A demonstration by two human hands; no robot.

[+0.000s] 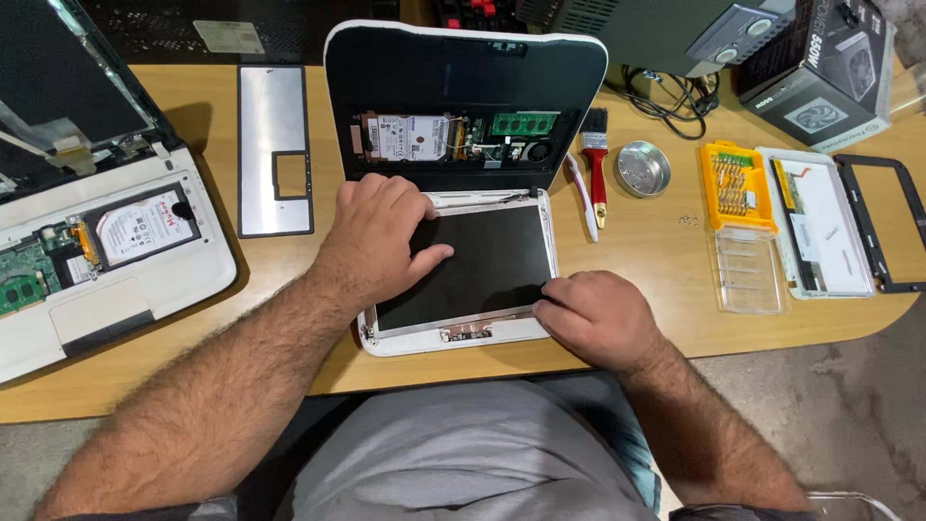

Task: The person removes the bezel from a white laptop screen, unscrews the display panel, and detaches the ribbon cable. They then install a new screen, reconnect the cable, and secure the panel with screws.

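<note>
Right hand (596,316) gripping screen panel (482,265) corner, left hand (379,241) flat atop

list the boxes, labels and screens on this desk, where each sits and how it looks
Screen panel: desk centre, under both hands, dark rectangle in a white lid.
Cardboard box: far right corner, black with white print and a fan picture.
Drive label: in the open laptop base behind the panel, white rectangle.
Second drive label: in the left laptop, white with red marks.
Spare panel: right edge, pale rectangle.
</note>
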